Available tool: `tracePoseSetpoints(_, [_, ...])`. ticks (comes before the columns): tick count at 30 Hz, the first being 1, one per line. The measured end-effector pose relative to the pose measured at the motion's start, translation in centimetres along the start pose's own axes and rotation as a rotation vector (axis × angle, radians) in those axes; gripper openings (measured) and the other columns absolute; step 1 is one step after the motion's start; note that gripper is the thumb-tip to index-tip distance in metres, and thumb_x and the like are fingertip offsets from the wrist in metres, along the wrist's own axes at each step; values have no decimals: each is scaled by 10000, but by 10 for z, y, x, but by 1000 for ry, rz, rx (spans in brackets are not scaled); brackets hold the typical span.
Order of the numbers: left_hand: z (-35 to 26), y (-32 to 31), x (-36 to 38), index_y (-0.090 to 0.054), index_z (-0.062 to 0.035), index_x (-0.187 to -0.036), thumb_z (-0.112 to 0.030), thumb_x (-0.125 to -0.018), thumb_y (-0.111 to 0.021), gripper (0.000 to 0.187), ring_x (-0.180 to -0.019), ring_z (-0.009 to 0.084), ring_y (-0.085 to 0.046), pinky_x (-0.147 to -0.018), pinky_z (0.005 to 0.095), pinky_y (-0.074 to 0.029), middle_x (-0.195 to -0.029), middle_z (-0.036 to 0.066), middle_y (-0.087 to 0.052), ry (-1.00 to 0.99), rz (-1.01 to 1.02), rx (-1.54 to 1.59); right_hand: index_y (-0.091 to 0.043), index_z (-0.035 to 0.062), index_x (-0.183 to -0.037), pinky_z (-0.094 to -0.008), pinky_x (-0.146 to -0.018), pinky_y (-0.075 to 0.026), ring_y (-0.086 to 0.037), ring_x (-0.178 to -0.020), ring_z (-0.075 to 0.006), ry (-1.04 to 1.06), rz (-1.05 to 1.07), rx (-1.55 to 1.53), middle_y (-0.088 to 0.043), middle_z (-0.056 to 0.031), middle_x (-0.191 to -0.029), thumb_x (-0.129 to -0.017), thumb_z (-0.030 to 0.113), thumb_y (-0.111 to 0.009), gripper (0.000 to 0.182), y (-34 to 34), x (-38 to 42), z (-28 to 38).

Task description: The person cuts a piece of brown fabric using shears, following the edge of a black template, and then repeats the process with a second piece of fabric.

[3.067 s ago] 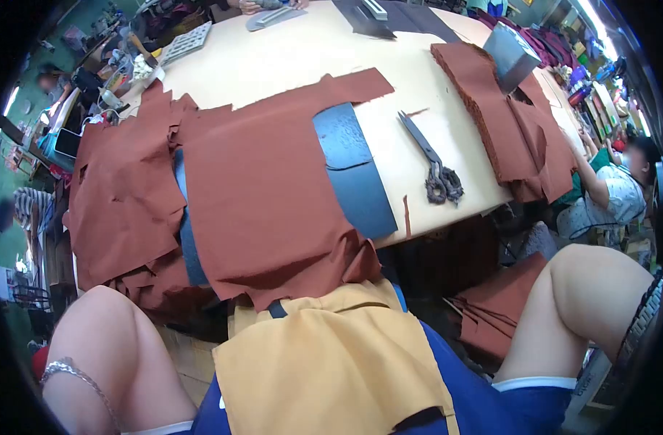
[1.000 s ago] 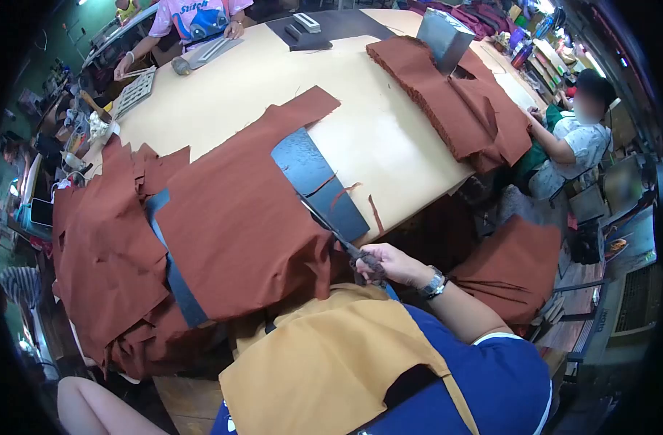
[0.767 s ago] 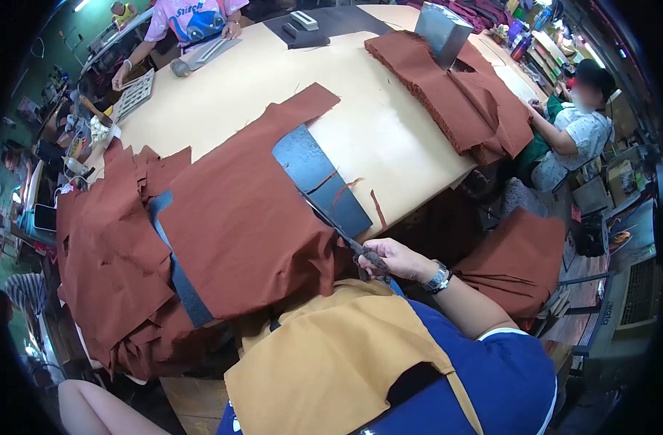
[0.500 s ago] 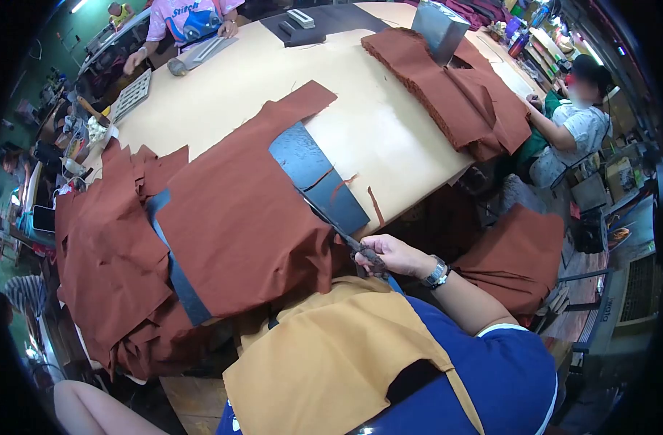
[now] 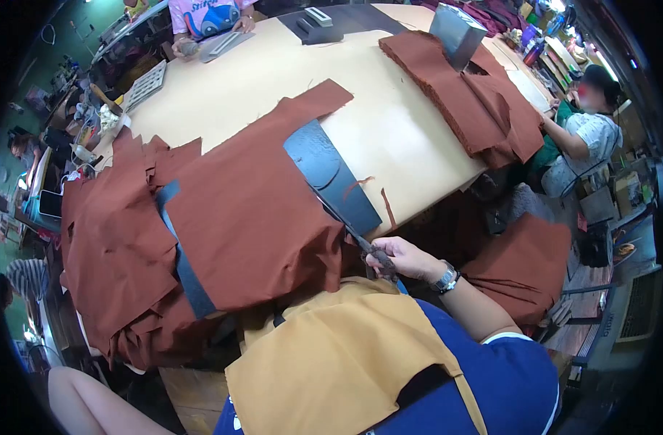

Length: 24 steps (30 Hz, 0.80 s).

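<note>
My right hand (image 5: 411,259) is closed round the wrapped dark handles of a pair of scissors (image 5: 378,259) at the table's front edge. Their blades point up and left, along the right edge of a large rust-brown cloth (image 5: 244,210). Beside the blades, a blue-grey sheet (image 5: 329,168) lies partly under this cloth, and a thin brown scrap (image 5: 388,209) rests to its right. A blue strip (image 5: 189,279) shows between the large cloth and a crumpled brown pile (image 5: 114,246) further left. My left hand is not visible.
More brown cloth (image 5: 476,109) lies at the back right under a metal block (image 5: 456,36). Another brown heap (image 5: 527,264) hangs low on the right. Co-workers are at the far side (image 5: 212,18) and right (image 5: 581,134). A slotted plate (image 5: 144,85) lies at the back left.
The view has shifted slightly, moving the table rightward in the frame. The far co-worker's hand has moved onto a grey lump. My right hand still holds the scissors beside the cloth edge.
</note>
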<state>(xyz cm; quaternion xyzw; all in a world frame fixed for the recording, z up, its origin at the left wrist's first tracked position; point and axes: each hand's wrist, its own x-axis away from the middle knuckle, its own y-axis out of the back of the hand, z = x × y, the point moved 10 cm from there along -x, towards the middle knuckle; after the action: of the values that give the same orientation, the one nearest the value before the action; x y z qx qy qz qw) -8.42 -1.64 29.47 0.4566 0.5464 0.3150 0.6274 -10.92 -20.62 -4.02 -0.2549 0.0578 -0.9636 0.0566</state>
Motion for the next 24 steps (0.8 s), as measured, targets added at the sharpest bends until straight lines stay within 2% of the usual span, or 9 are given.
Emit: tracePoseSetpoints(24, [-4,-6,5,-482,-79,-1328,-308,-909,-547,482,-1366,325,-325,-1110,534,-213,-1409,160,-440,-22,-7,9,-548,103,-821,-206,-563,-390,-475,-618,-33,-21,-4,29,-520,57,-687,-888,367,-674,300,0,1,3])
